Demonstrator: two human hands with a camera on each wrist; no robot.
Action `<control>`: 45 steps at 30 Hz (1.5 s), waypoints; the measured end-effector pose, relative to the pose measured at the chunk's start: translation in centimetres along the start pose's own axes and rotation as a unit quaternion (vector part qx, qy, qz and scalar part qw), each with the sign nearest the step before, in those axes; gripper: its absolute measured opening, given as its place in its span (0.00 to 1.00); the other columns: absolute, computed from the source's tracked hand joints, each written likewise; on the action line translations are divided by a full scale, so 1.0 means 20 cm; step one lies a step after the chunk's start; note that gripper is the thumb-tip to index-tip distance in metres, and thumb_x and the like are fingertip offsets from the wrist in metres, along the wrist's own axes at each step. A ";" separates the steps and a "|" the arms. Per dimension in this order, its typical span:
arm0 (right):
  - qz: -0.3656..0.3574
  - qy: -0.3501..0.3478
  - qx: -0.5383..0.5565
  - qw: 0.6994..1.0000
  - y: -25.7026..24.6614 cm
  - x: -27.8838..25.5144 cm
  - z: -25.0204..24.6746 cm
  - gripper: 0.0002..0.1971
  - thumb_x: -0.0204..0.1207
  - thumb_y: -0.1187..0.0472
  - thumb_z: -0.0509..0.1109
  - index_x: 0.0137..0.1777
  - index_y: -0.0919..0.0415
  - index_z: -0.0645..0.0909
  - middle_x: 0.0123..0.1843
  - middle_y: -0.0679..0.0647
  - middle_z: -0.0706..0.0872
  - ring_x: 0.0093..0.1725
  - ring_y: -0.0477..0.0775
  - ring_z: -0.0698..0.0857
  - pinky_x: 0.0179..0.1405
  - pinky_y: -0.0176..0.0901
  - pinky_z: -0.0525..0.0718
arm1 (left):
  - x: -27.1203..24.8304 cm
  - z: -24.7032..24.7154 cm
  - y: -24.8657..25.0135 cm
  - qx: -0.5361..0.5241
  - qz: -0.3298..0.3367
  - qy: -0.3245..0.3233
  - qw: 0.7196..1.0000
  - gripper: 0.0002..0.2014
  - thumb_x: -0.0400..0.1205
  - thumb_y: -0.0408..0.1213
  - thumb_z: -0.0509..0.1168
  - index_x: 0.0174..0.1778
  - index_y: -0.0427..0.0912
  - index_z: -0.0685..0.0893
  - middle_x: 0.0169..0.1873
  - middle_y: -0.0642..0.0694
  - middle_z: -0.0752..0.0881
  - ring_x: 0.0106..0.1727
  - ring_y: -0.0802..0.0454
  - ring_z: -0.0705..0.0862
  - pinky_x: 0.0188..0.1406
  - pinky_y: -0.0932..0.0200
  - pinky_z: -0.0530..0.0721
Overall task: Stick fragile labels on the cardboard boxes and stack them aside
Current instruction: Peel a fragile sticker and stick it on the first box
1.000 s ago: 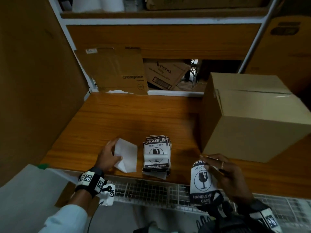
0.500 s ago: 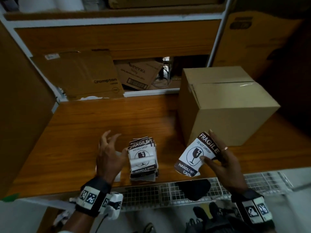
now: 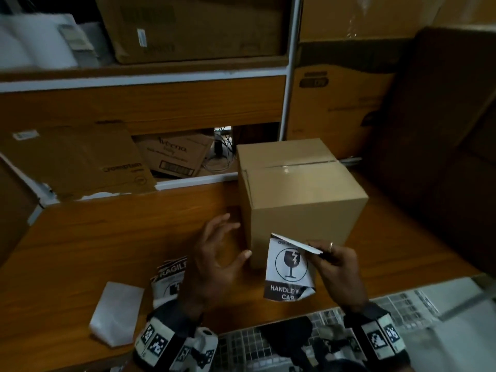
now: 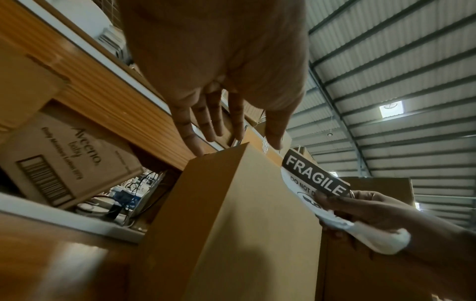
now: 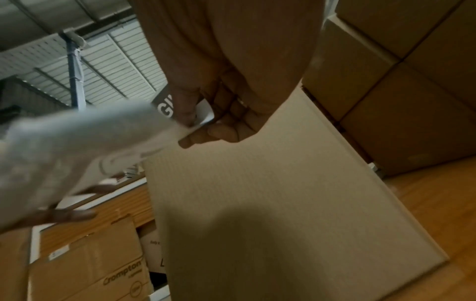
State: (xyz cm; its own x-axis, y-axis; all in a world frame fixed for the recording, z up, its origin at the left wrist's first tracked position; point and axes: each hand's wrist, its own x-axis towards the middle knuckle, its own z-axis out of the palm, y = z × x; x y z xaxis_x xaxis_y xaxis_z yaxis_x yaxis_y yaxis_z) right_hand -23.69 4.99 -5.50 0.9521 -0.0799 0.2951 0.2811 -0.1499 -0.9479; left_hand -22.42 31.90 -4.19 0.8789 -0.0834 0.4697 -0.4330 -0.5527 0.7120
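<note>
Brown cardboard box (image 3: 300,200) upright on wooden table (image 3: 112,237), top seam taped, near face bare: no label stuck on yet. Taken as the landmark for everything below.

Progress, as judged: early in the cycle for this box. Sticker in hand but not applied; top edge folded over, so backing possibly part peeled, cannot tell for certain. Left to do: free the sticker fully, press onto the box face, smooth down, carry the box aside to a stack. No labelled boxes identifiable in view; count of finished ones unknown.

Fragile label (image 3: 288,267) held in front of the box's near face, low, close to but apparently not touching the cardboard. Hangs bent, lower corner curled.

Right hand (image 3: 336,269): thumb and curled fingers pinching the label's upper edge, right of the box's near-left corner. Ring on one finger.

Left hand (image 3: 212,261): fingers spread and relaxed, holding nothing, just left of the box's near-left corner. From the left wrist view, fingertips (image 4: 198,149) reach toward the box's top edge; contact not certain.

Stack of labels (image 3: 167,277) on the table, left of the box, partly hidden under the left hand. White backing sheet (image 3: 116,312) lying further left again.

Risk, as judged: limp, curling sticker could fold onto itself before reaching the box.
</note>
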 end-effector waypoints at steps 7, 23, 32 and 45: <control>-0.036 -0.036 -0.033 0.998 0.04 0.19 0.02 0.10 0.80 0.72 0.75 0.50 0.57 0.94 0.45 0.47 0.95 0.46 0.49 0.94 0.42 0.43 0.91 | 0.24 0.10 0.13 0.046 0.069 -0.044 0.996 0.43 0.72 0.53 0.81 0.83 0.51 0.72 0.83 0.63 0.67 0.83 0.69 0.62 0.78 0.76 0.62; 0.066 -0.055 0.003 0.996 0.07 0.31 0.07 0.06 0.82 0.70 0.74 0.50 0.63 0.92 0.43 0.55 0.96 0.43 0.59 0.95 0.45 0.65 0.93 | 0.34 0.25 0.00 0.015 0.088 0.062 0.994 0.19 0.82 0.46 0.69 0.67 0.45 0.87 0.69 0.55 0.85 0.76 0.64 0.76 0.78 0.64 0.73; 0.070 -0.047 0.010 0.996 0.05 0.34 0.08 0.04 0.80 0.63 0.78 0.47 0.65 0.92 0.41 0.56 0.95 0.43 0.59 0.95 0.43 0.59 0.93 | 0.37 0.29 -0.03 0.012 0.127 0.104 0.986 0.15 0.81 0.42 0.69 0.60 0.40 0.90 0.63 0.50 0.89 0.71 0.59 0.81 0.75 0.58 0.77; -0.004 0.026 -0.247 0.969 0.05 0.33 0.09 0.24 0.77 0.34 0.72 0.29 0.51 0.85 0.26 0.45 0.88 0.26 0.42 0.86 0.22 0.48 0.84 | 0.36 0.28 -0.04 0.088 0.150 0.100 0.980 0.14 0.82 0.44 0.69 0.62 0.45 0.90 0.65 0.55 0.88 0.72 0.58 0.81 0.67 0.40 0.81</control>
State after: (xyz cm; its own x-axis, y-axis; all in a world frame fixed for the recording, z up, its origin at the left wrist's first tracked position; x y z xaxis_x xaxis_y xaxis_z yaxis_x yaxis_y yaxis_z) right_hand -16.82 6.07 -4.72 0.9393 -0.1238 0.3199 0.1846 -0.6036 -0.7756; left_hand -14.49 27.08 -4.36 0.6530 -0.1106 0.7492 -0.6093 -0.6643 0.4330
